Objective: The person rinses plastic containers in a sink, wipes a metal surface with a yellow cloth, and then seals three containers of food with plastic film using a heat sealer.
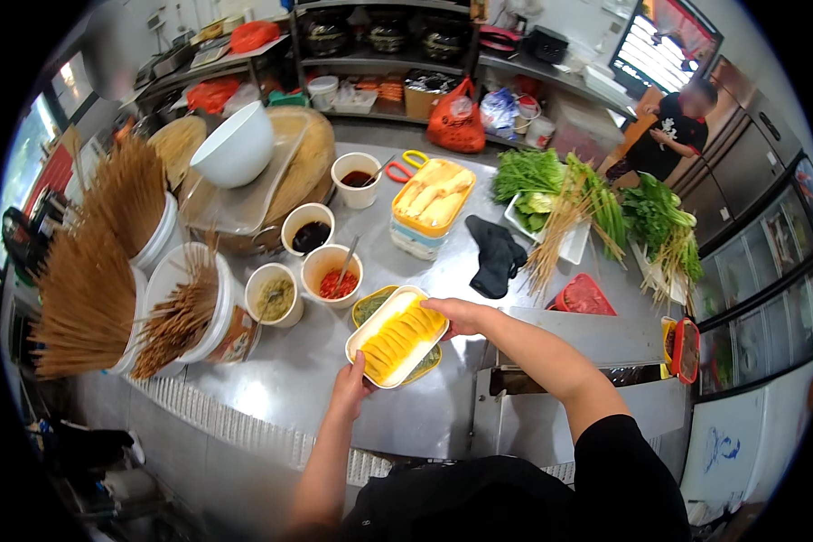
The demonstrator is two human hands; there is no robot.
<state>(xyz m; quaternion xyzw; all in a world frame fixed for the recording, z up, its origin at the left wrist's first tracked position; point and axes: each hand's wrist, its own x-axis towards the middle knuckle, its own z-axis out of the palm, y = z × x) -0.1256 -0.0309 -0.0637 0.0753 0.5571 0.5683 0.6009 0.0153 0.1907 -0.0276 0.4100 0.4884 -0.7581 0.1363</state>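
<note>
My left hand (352, 387) and my right hand (452, 316) hold a white oblong tray (414, 359) at opposite ends, tilted above the steel worktop. Across the tray lies a row of yellow folded or sliced food pieces (398, 339). Partly hidden below is a yellow-rimmed container (372, 306) with something green inside. Left of the tray stand paper cups: one of chopped red chili (337, 282) with a spoon, one of green paste (275, 298). Behind them are two cups of dark liquid (311, 236). Black cloth or gloves (492, 255) lie to the right.
Tubs of bamboo skewers (85, 298) crowd the left. Toward the back are a white bowl (234, 146), scissors (406, 166) and stacked food boxes (433, 196). Leafy greens (549, 176) and a metal-lidded unit (582, 335) occupy the right. A person (667, 132) stands farther off.
</note>
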